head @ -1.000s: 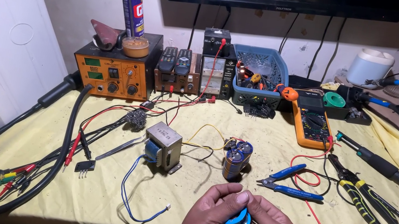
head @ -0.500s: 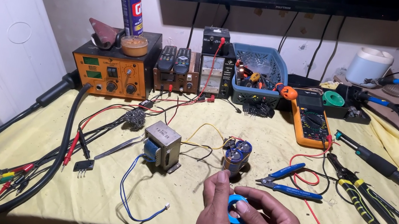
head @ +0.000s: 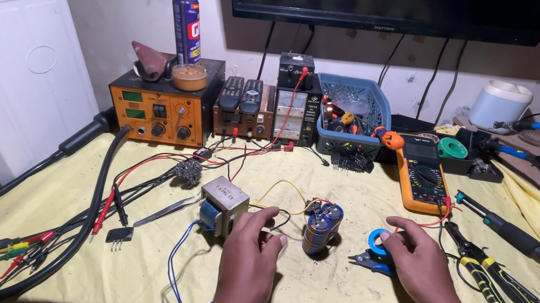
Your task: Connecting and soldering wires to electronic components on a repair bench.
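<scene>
My left hand [head: 254, 251] lies on the yellow cloth with fingers apart, its tips by the thin wires between a small transformer [head: 222, 204] and a taped pair of blue capacitors [head: 322, 227]. It holds nothing. My right hand [head: 417, 262] is to the right of the capacitors, its fingers closed on a small blue tape roll [head: 376, 237]. The roll is just above blue-handled cutters [head: 368, 263] lying on the cloth.
An orange soldering station [head: 159, 110], a spray can [head: 186, 24], a blue basket [head: 354, 114] and an orange multimeter [head: 424, 177] stand along the back. Pliers [head: 486, 271] and a screwdriver [head: 514, 235] lie right. Cables and test leads [head: 71, 227] sprawl left, beside a white appliance [head: 6, 53].
Both hands were together at the front around the blue tape roll. Now they are apart: the right carried the roll right to the cutters, the left moved up towards the transformer wires.
</scene>
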